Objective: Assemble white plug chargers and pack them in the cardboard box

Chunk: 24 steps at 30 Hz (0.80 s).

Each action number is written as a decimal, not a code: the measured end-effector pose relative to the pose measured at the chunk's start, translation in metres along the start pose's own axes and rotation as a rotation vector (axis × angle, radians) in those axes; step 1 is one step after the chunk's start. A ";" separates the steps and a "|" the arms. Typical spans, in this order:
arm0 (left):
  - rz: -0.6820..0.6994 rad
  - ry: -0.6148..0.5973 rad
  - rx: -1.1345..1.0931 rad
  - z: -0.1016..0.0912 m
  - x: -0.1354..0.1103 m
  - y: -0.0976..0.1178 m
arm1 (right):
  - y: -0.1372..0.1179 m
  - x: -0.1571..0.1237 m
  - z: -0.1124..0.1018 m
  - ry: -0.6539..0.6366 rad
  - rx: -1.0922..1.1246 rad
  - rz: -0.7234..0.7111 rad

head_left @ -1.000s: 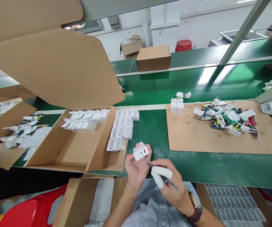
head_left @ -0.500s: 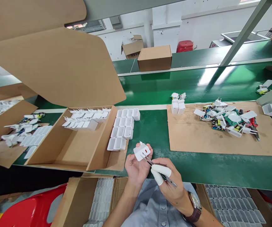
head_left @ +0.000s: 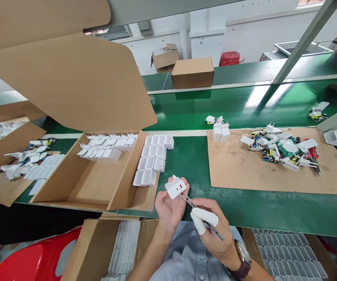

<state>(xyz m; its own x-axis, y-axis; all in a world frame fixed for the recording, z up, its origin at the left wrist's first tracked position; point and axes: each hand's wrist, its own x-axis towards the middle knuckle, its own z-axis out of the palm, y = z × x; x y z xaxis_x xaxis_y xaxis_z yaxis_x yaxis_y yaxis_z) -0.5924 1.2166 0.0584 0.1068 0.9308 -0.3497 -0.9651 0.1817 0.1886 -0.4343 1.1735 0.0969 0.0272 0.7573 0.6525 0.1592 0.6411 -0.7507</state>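
My left hand (head_left: pixel 171 205) is closed around a white charger (head_left: pixel 175 188), whose end face with a small dark slot and a red port is turned up toward me. Metal tweezers (head_left: pixel 189 200) are pinched in my right hand (head_left: pixel 211 222), which has white finger cots on two fingers. The tips of the tweezers sit at the charger's face beside the ports; whether they touch it I cannot tell. Just left of my hands, rows of open white housings (head_left: pixel 153 152) stand on a cardboard strip.
An open cardboard box (head_left: pixel 95 187) holds several white chargers (head_left: pixel 106 146). On the right, a cardboard sheet (head_left: pixel 232 168) bears a heap of circuit boards and white parts (head_left: pixel 285 146) with red-handled pliers (head_left: pixel 314 158). Two housings (head_left: pixel 221 132) stand at its left corner.
My right hand has drawn slightly right and down, and the tweezers' tips have shifted toward the red port and spread apart. Boards on the green belt have slid left.
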 end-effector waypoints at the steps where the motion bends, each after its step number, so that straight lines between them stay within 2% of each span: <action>1: -0.001 -0.007 0.007 0.000 0.000 0.000 | 0.000 0.001 -0.002 0.008 -0.010 0.009; 6: 0.041 -0.018 0.099 0.002 0.002 -0.003 | 0.001 0.002 -0.003 0.011 0.035 0.065; 9: 0.084 -0.025 0.218 0.005 0.001 -0.005 | 0.001 0.000 -0.001 0.037 0.157 0.190; 11: 0.125 -0.056 0.399 0.006 -0.001 -0.003 | 0.001 0.002 -0.004 0.098 0.263 0.272; 14: 0.314 -0.101 0.925 0.011 -0.005 0.002 | 0.003 0.010 -0.017 0.233 0.293 0.303; 16: 0.479 -0.113 1.275 0.016 -0.007 0.006 | 0.007 0.016 -0.030 0.317 0.190 0.308; 19: 0.626 -0.150 1.507 0.026 -0.007 0.007 | 0.020 0.022 -0.052 0.336 -0.025 0.297; 24: 0.718 -0.288 1.689 0.030 -0.002 0.005 | 0.057 0.028 -0.101 0.088 -0.473 -0.062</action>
<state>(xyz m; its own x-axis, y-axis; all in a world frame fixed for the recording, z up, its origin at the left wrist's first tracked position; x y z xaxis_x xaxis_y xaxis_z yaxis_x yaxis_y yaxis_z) -0.5903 1.2248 0.0876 0.0432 0.9485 0.3137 0.3745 -0.3065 0.8751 -0.3247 1.2191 0.0830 0.0841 0.6930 0.7160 0.5940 0.5421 -0.5944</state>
